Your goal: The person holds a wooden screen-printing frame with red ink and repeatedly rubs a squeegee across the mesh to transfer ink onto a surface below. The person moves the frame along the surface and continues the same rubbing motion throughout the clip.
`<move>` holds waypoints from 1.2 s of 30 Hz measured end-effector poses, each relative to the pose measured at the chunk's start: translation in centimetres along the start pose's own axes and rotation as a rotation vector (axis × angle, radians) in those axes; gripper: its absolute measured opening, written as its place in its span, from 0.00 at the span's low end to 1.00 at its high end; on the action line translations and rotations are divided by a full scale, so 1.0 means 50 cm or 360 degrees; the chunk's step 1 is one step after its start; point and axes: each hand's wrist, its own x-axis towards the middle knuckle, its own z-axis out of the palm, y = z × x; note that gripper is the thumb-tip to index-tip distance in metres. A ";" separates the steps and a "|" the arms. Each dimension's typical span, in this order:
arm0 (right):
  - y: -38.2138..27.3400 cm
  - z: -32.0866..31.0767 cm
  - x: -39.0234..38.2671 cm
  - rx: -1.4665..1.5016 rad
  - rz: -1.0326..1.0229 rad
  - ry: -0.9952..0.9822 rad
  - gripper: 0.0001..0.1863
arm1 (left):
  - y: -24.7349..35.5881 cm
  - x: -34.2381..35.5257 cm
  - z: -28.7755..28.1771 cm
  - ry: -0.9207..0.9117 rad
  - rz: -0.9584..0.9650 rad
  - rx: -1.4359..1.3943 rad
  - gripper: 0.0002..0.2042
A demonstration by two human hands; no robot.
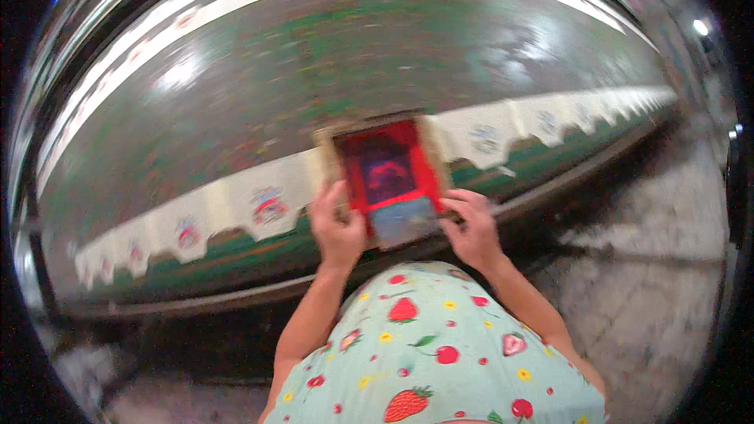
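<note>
Two-handed grip: left hand (338, 228) and right hand (471, 229) hold opposite sides of a red-lined box (429, 173), its inside blurred; printing on the white sheets (471, 129) is unreadable.

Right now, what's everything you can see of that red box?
The rectangular box, slightly turned, has a tan border, a red face darkening toward a purplish middle, and a pale blue-grey panel at its near end. It looks like cardboard; blur hides detail. The left hand holds its left side, the right hand its near right corner. It partly hides a row of white cards.
</note>
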 end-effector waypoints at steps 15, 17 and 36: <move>0.158 -0.104 -0.041 0.0361 0.0131 0.0095 0.24 | 0.137 0.005 0.156 0.0016 -0.0120 -0.0376 0.20; 0.212 -0.142 -0.042 0.0348 0.0135 0.0132 0.25 | 0.167 0.001 0.221 0.0014 -0.0095 -0.0390 0.20; 0.477 -0.348 -0.038 0.0589 0.0001 -0.0079 0.27 | 0.276 -0.040 0.459 0.0026 -0.0262 -0.0341 0.16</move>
